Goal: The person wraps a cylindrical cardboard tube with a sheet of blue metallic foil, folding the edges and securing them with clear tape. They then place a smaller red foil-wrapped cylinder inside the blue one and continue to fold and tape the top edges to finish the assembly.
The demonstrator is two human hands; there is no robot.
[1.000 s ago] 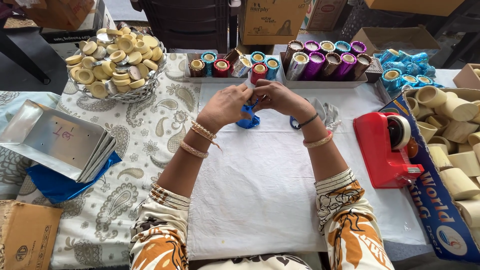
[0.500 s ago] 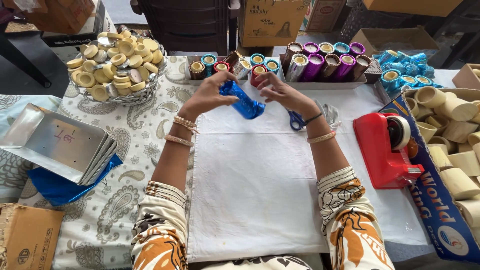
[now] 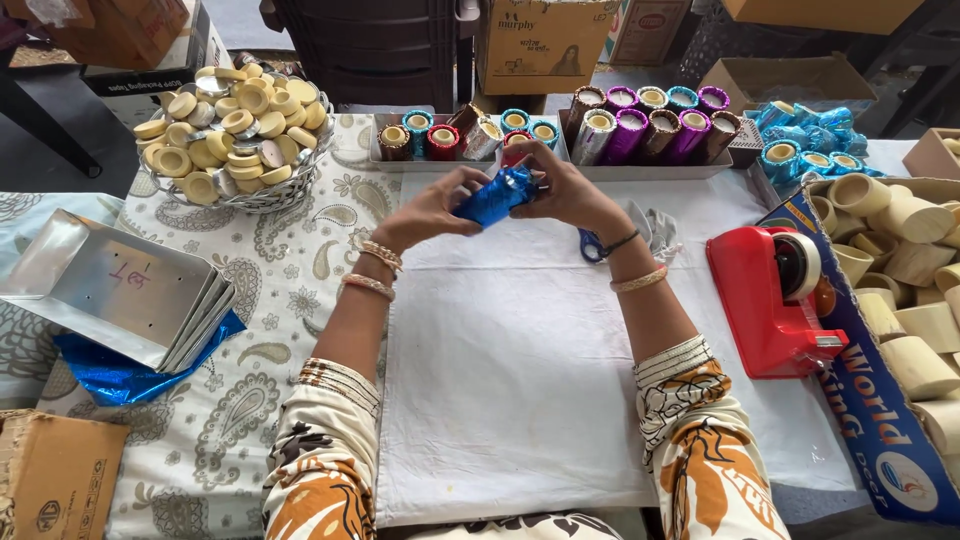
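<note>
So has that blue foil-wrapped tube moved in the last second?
Yes. The blue foil-wrapped tube has risen off the white cloth and now sits between both hands, up by the tray of wrapped tubes.

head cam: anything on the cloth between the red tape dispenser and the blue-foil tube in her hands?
Head view: blue-handled scissors lie between the blue foil tube and red tape dispenser, beside the right hand wrist.

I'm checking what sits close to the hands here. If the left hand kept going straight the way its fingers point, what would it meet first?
The left hand points right and slightly away, already touching the blue foil-wrapped tube. Beyond that it would likely meet the right hand, holding the tube's other end.
</note>
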